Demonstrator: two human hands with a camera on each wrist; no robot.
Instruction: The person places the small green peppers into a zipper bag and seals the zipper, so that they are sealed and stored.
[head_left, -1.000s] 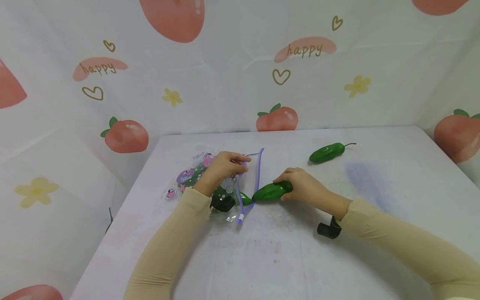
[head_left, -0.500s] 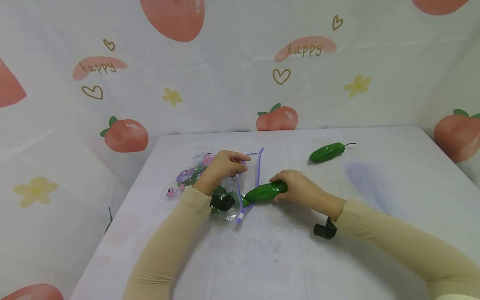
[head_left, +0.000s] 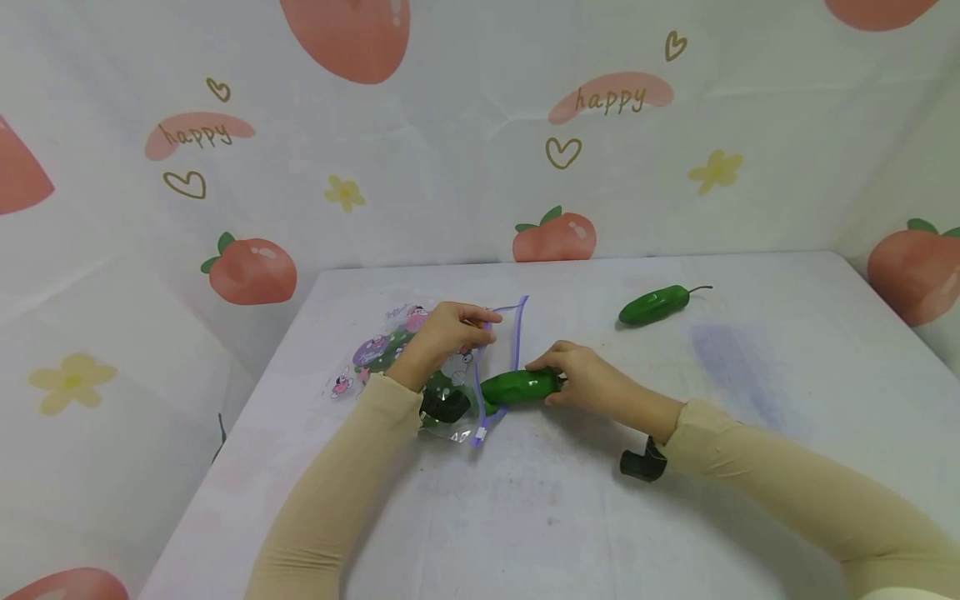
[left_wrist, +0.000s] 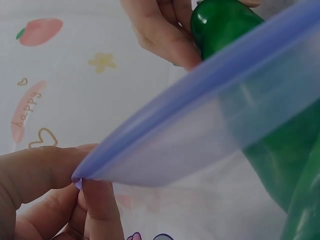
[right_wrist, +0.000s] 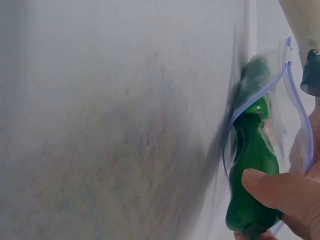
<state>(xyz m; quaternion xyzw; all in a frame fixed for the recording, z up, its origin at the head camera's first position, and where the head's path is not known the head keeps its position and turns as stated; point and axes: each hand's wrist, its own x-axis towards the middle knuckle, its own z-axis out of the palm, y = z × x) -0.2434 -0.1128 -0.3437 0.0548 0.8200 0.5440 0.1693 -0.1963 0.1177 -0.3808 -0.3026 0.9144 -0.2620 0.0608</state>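
A clear zip bag with purple zip edges and cartoon prints lies at the middle left of the table. My left hand pinches its zip edge between thumb and finger, as the left wrist view shows, and the mouth gapes. In my right hand is a glossy green pepper, gripped near one end. Its far end is inside the bag's mouth; the right wrist view shows my thumb along its side. More green peppers are inside the bag, partly hidden by print and plastic.
Another green pepper with a thin stem lies at the back right of the white table. A thin dark stem shows at the table's left edge. A printed cloth hangs behind.
My right hand has moved left with the green pepper, taking its far end from the bag's mouth to inside it. My left hand has stayed at the zip edge.
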